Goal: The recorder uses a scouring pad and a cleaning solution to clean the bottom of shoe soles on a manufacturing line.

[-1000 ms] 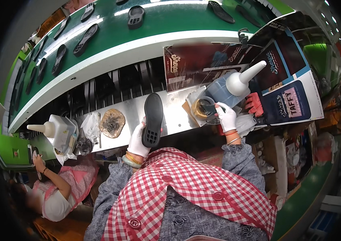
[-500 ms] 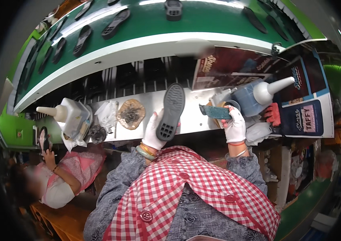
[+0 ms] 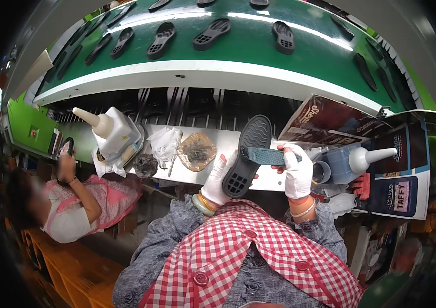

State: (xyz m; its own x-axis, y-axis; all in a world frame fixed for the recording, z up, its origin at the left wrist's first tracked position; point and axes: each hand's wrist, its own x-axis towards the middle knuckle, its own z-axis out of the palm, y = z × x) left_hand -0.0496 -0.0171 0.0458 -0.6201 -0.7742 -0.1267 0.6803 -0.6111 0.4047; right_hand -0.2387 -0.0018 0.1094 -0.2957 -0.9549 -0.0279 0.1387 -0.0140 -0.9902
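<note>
- Above the steel desk (image 3: 279, 180), my left hand (image 3: 219, 180) has its grip wrapped round the lower end of a black shoe sole (image 3: 247, 155), tread side facing me and tilted up toward the conveyor.
- My right hand (image 3: 298, 172) has its grip pinched on the handle of a teal brush (image 3: 265, 155), whose head lies across the middle of the sole, touching it.
- To do this step well, I judge the sole should stay braced at one steady tilt while the brush travels flat along its length, with even contact out to the edges.
- Right of the sole stand a small dark pot (image 3: 321, 172) and a grey nozzle bottle (image 3: 354, 160); left of it lie a brown-stained pad (image 3: 196, 151) and a white nozzle bottle (image 3: 111, 134).
- Beyond the sole, the green conveyor (image 3: 187, 56) carries more soles.
- Hidden: the brush bristles face away from me, so I cannot tell whether they are loaded. The sole's far face is out of view.
</note>
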